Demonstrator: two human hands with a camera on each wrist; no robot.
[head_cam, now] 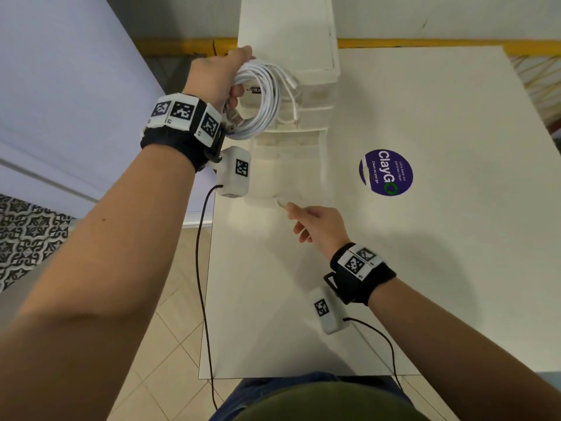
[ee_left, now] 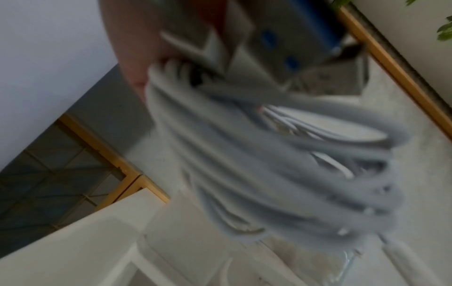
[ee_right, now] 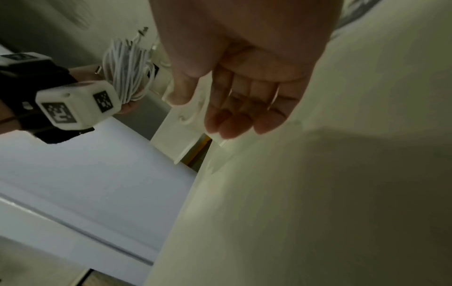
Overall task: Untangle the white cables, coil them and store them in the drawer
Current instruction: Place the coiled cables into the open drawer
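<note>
My left hand (head_cam: 224,74) grips a coiled bundle of white cables (head_cam: 267,98) in the air, in front of the upper drawers of a white drawer unit (head_cam: 288,41). The coil (ee_left: 269,164) fills the blurred left wrist view, several plug ends hanging loose. The bottom drawer (head_cam: 258,165) is pulled out towards me below the coil. My right hand (head_cam: 312,221) hovers at its front, fingers loosely curled beside the small handle (head_cam: 279,204). In the right wrist view the handle (ee_right: 189,116) shows in the gap between thumb and fingers (ee_right: 229,123).
The drawer unit stands at the back left of a white table (head_cam: 425,268), close to its left edge. A round purple sticker (head_cam: 386,172) lies flat to the right of the drawer. Tiled floor and a pale door are on the left.
</note>
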